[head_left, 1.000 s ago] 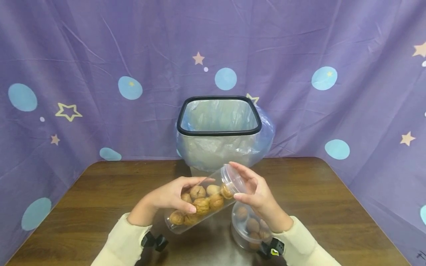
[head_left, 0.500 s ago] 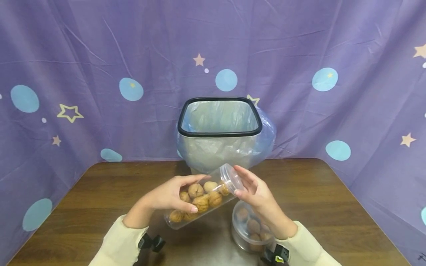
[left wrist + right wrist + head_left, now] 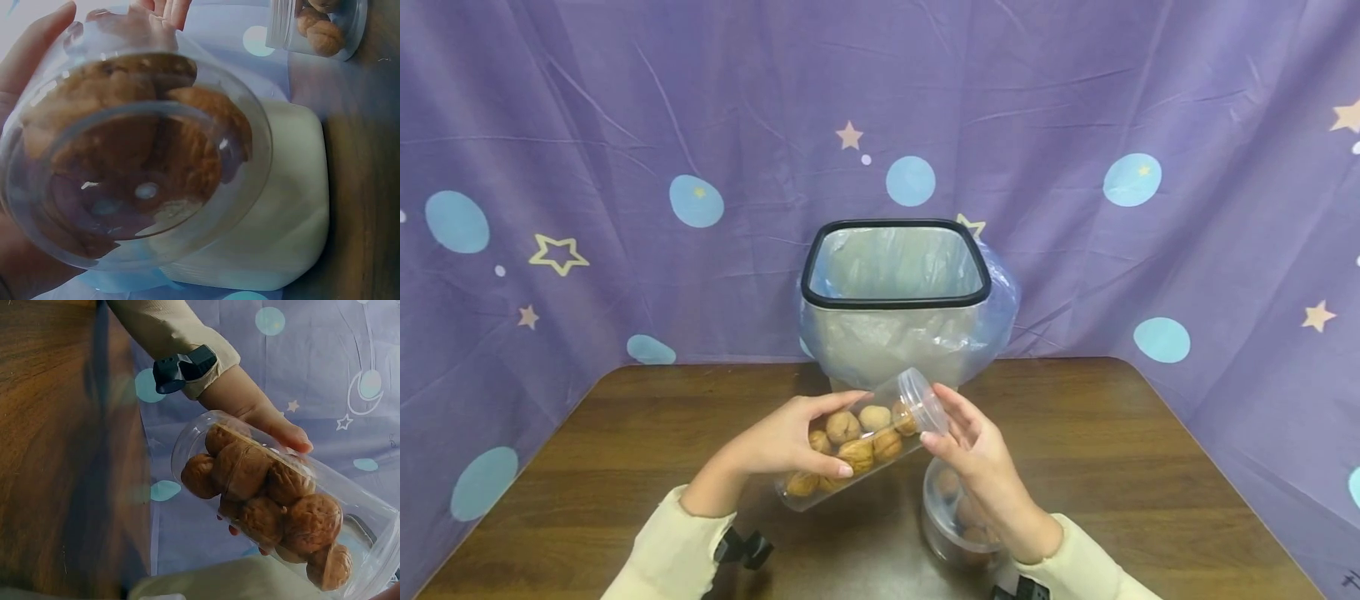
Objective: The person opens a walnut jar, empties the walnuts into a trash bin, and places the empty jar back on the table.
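A clear plastic jar of walnuts (image 3: 856, 454) is held above the table, tilted with its lidded end up and to the right. My left hand (image 3: 786, 433) grips the jar around its body, thumb in front. At the raised end, my right hand (image 3: 981, 450) holds the clear lid (image 3: 921, 402) between thumb and fingers. The lid sits on the jar. In the right wrist view, the walnuts (image 3: 250, 481) lie piled along the jar. The left wrist view looks at the jar's base (image 3: 137, 181). My right palm is partly hidden.
A second, round clear container (image 3: 951, 533) of walnuts stands on the wooden table (image 3: 1075, 467), partly behind my right wrist. Farther back is a bin (image 3: 887, 333) with a black rim and a bluish plastic liner. A purple patterned cloth (image 3: 760, 125) hangs behind.
My right thumb and fingers have shifted slightly around the lid, the fingertips now lower. The jar has risen a little at its base end. The left hand keeps its grip.
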Demonstrator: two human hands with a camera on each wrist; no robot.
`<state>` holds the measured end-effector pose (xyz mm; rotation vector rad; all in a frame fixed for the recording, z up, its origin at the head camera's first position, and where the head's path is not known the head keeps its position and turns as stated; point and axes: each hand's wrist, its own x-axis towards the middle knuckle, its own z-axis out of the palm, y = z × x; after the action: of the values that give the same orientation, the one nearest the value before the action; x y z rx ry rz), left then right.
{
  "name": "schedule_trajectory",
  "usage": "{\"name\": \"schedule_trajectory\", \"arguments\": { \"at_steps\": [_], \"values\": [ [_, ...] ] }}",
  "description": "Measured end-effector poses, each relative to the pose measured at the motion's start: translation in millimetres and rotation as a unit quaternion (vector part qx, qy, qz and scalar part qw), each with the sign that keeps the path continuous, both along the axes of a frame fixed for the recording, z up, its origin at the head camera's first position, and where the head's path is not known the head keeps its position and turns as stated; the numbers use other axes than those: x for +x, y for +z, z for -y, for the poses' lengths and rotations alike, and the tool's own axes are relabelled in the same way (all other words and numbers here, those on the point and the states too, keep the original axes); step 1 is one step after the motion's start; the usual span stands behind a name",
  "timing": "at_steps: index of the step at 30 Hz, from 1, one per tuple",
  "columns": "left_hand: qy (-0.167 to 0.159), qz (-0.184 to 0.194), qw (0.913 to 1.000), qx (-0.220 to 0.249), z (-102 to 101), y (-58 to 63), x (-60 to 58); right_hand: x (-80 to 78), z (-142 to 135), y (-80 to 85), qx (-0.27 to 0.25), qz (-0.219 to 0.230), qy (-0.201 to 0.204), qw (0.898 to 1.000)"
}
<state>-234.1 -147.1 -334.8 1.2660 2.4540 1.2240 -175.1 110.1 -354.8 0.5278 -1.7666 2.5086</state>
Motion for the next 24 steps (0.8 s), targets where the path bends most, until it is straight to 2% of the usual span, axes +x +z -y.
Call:
{"name": "schedule_trajectory", "arguments": {
  "at_steps": [8, 17, 24],
  "values": [
    [-0.005, -0.001, 1.0000, 0.007, -0.7, -0.8, 0.1, 1.6, 7.1, 1.0, -0.020, 0.018, -0.010, 1.000],
    [-0.029, 0.015, 0.9994, 0.009, -1.9, -4.1, 0.7, 0.2, 10.3, 2.3, -0.030, 0.006, -0.017, 0.999],
    [-0.074, 0.063, 0.9946, 0.037, -0.6, -7.1, -2.0, -2.7, 9.5, 0.4, -0.033, -0.003, -0.004, 0.999]
  ]
}}
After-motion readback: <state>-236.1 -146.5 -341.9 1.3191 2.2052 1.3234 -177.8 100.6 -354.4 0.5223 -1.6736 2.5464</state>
